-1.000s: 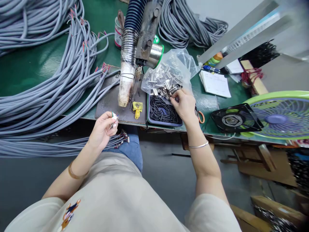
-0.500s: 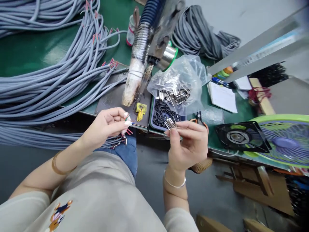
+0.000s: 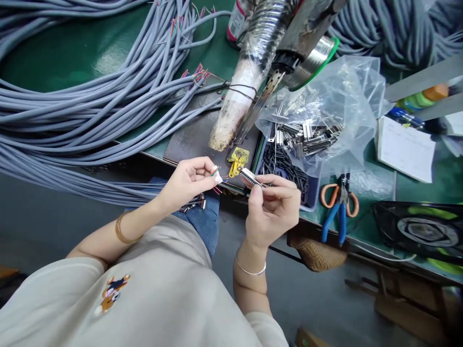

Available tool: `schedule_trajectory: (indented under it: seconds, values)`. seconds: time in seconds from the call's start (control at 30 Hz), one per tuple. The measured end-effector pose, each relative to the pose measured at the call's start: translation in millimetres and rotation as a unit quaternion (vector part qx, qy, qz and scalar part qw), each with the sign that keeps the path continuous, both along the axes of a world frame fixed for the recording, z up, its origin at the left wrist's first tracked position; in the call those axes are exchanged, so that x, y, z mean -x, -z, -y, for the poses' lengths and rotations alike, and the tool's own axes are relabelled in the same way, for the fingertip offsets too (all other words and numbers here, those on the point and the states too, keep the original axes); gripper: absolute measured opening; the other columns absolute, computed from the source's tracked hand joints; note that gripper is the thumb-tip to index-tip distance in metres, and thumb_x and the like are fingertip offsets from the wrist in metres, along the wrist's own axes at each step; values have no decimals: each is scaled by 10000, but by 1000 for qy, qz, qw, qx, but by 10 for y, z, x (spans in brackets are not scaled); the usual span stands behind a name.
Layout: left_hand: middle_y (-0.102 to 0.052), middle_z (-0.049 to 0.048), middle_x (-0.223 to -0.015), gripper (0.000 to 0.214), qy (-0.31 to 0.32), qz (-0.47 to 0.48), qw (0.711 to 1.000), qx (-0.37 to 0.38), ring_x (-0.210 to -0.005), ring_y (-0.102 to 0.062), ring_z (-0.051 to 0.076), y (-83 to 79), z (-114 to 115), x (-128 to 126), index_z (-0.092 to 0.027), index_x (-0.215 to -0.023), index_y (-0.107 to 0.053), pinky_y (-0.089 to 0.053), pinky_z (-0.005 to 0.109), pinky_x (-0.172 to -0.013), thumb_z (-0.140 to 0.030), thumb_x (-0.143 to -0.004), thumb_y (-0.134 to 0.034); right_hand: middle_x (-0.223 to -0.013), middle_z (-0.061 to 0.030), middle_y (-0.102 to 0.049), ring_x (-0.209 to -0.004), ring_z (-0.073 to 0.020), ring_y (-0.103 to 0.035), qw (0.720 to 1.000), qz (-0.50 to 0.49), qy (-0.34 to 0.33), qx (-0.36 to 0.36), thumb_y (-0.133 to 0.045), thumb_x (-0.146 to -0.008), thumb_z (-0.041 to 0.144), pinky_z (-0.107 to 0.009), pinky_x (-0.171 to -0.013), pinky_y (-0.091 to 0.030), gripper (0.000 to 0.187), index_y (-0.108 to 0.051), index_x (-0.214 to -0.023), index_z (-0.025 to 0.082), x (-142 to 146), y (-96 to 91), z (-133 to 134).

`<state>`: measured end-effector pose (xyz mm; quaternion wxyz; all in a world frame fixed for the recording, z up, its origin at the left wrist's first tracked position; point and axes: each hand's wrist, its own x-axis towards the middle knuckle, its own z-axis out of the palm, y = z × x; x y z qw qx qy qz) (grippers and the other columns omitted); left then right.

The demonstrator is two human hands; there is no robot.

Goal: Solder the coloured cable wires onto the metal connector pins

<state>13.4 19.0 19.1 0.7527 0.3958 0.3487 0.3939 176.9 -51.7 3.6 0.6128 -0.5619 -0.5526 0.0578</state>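
Observation:
Between the closed thumb and fingers of my left hand are thin coloured wires, red, green and blue, their ends sticking out to the right. White covers the fingertips there. My right hand pinches a metal multi-pin connector, tilted, its row of pins showing. A short gap separates the connector from the wire ends. Just beyond them, a yellow clip lies on a dark plate at the table edge. Finished-looking connectors on grey cables rest over my lap.
Grey cables spread across the left. A soldering iron and a foil-wrapped hose hang over the plate. A bin of black sleeves, bagged connectors, a solder spool, pliers, scissors-like orange handles and a fan stand rightward.
My right hand has brought the connector left, closer to the wires in my left hand. The view has shifted, and the pliers beside the bin now show fully.

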Motion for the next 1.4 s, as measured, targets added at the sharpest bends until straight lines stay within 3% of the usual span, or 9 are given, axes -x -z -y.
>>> schedule_trajectory:
  seconds: [0.2,0.47,0.67,1.13,1.4]
  values:
    - [-619,-27,-672,268,-26,-19,999,-9,-580,-512,54,85,-17,-8,-143,-688,-642,-409,172,-551,-217,-620,-891,-1068,-12,-797,-964,-156,-772,988,152,-9,-4,-728,-906,82,-292,-805,-649,197,-693,-1015,243,14,92,-8]
    - [-696,9,-717,171,-55,-26,997,-44,-632,-614,73,115,-49,-31,-145,-709,-635,-503,166,-598,-182,-692,-801,-1130,-50,-784,-1038,-185,-771,995,50,-63,54,-709,-902,118,-341,-853,-676,114,-656,-889,218,72,108,-55]
    - [-721,12,-738,178,-59,-18,997,-55,-655,-646,82,106,-85,-69,-151,-708,-625,-545,175,-636,-169,-689,-801,-1097,-25,-796,-1015,-172,-771,994,82,-54,40,-751,-852,83,-322,-844,-680,163,-677,-874,227,52,62,-129]
    - [-632,-20,-679,193,-78,-53,993,-75,-586,-543,63,53,-105,-93,-163,-693,-621,-465,168,-550,-205,-700,-809,-1076,-20,-800,-916,-157,-768,990,139,-36,4,-784,-829,62,-303,-770,-654,196,-712,-895,232,34,-10,-227]
    - [-681,-2,-701,183,-63,-49,995,-55,-608,-598,76,47,-112,-92,-159,-684,-615,-509,169,-574,-199,-695,-794,-1061,-24,-808,-930,-173,-782,989,139,-47,0,-768,-829,59,-320,-796,-668,190,-697,-884,226,25,18,-195]
